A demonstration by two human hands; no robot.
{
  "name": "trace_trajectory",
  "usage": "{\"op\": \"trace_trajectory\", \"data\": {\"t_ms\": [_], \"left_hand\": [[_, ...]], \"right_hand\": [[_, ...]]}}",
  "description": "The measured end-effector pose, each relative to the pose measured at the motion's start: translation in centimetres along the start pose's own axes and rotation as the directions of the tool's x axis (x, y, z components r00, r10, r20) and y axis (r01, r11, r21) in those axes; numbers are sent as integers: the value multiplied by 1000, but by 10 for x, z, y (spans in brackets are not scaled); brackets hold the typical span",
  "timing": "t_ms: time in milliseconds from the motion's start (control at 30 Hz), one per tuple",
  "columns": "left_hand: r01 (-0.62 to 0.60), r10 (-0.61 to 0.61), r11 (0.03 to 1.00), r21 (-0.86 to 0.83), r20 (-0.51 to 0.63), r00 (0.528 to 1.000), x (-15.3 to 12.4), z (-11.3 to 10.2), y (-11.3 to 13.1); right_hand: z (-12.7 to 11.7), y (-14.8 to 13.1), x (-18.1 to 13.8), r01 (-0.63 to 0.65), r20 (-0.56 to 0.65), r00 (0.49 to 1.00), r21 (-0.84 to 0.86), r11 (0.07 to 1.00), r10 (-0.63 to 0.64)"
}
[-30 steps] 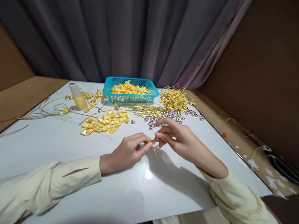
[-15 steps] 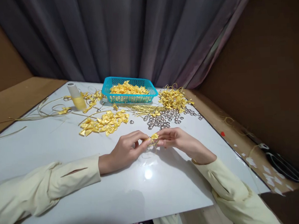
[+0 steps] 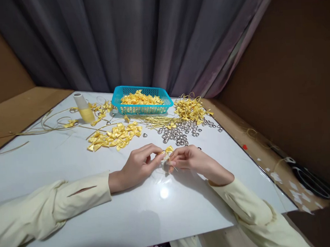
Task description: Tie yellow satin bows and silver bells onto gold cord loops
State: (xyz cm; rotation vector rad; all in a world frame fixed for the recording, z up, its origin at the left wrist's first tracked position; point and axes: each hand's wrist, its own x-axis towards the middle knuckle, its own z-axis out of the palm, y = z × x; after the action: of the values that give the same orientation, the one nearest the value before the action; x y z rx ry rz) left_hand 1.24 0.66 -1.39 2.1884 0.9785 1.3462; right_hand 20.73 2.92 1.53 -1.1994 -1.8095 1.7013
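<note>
Over the middle of the white tabletop my left hand (image 3: 138,166) pinches a small yellow ribbon bow (image 3: 169,149) between thumb and fingertips. Close against it, my right hand (image 3: 191,160) pinches a thin gold cord (image 3: 174,167) whose end sticks out below the fingers. The fingertips hide part of the bow and how the cord runs around it. Just beyond the hands lie many small silver rings or beads (image 3: 177,134) in a loose heap. A spread of loose yellow bows (image 3: 115,136) lies beyond my left hand.
A blue plastic basket (image 3: 143,109) of yellow bows stands at the back. Right of it is a pile of corded bows (image 3: 191,108), with straight gold cords (image 3: 159,120) in front. A bottle of yellow liquid (image 3: 85,109) stands left. Black-handled scissors (image 3: 310,181) lie far right.
My right hand has moved slightly down and left, from beside the bow to the cord below it. My left hand keeps its pinch almost in place.
</note>
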Motion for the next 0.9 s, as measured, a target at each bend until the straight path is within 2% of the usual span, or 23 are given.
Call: {"op": "trace_trajectory", "data": {"t_ms": [167, 300, 433, 567, 733, 800, 900], "left_hand": [[9, -9, 1000, -10, -8, 1000, -1, 0, -1], [17, -17, 1000, -6, 4, 1000, -1, 0, -2], [8, -8, 1000, -2, -9, 1000, -1, -1, -2], [-3, 3, 1000, 3, -12, 1000, 0, -1, -1], [-5, 5, 1000, 8, -8, 1000, 0, -1, 0], [-2, 2, 1000, 10, -2, 1000, 0, -1, 1], [-5, 5, 1000, 4, 5, 1000, 0, -1, 1]], "right_hand": [[2, -1, -18, -1, -37, 999, -72, 997, -2], [-2, -1, -30, -14, -182, 983, -162, 987, -16], [-5, 3, -28, -14, -258, 966, -164, 986, -29], [-6, 7, -23, 26, -292, 949, -299, 954, -117], [-4, 5, -23, 29, -311, 936, -394, 919, -163], [-1, 2, -23, 62, -346, 910, -434, 899, -230], [4, -4, -24, 163, -392, 837, -485, 859, -380]]}}
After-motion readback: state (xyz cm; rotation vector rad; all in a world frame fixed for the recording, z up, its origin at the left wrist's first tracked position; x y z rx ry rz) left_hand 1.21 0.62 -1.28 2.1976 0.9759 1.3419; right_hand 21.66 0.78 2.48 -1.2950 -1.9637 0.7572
